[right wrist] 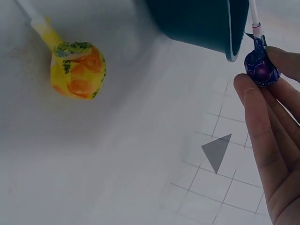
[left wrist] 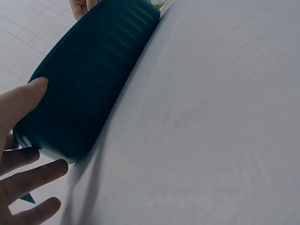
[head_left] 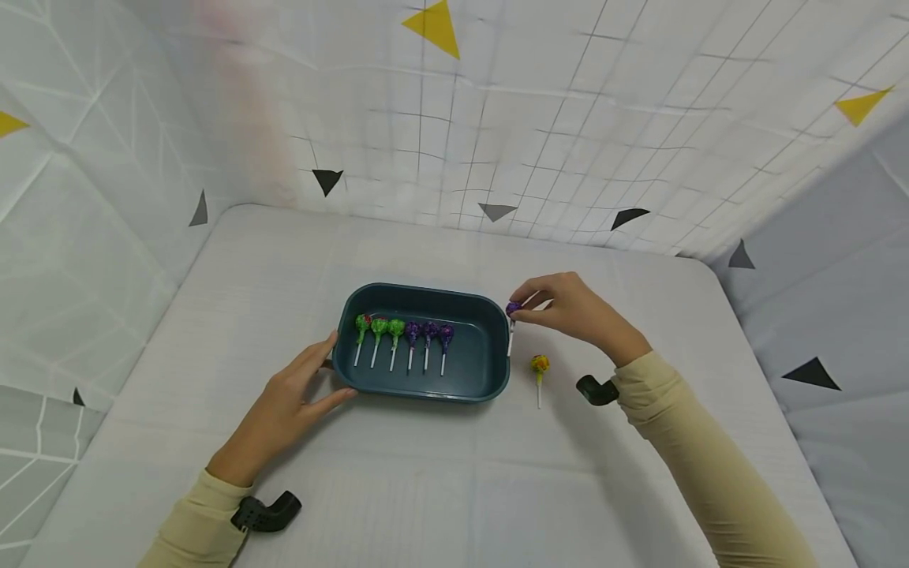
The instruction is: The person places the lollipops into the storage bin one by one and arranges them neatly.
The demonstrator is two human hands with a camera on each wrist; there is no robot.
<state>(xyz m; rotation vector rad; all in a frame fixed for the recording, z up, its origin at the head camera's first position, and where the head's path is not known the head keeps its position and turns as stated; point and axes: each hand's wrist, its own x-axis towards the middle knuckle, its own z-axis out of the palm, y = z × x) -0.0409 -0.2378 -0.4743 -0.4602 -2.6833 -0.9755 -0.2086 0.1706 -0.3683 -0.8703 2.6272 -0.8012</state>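
A dark teal tray (head_left: 490,379) holds a row of lollipops: three green-wrapped ones on the left, among them a green lollipop (head_left: 396,328), then three purple ones, among them a purple lollipop (head_left: 446,334). My left hand (head_left: 287,398) rests against the tray's left end, thumb on the near wall (left wrist: 79,93), fingers extended beside the end. My right hand (head_left: 568,308) pinches another purple lollipop (right wrist: 262,68) by its wrapped head, just outside the tray's right rim, its stick pointing toward me. A yellow and orange lollipop (head_left: 540,364) lies on the table below that hand.
The white-covered table (head_left: 398,489) meets patterned sheets behind and at both sides, including a back sheet (head_left: 383,126) with a grid and triangles. Black wrist bands sit on both sleeves, the right one (head_left: 596,390) close to the yellow lollipop.
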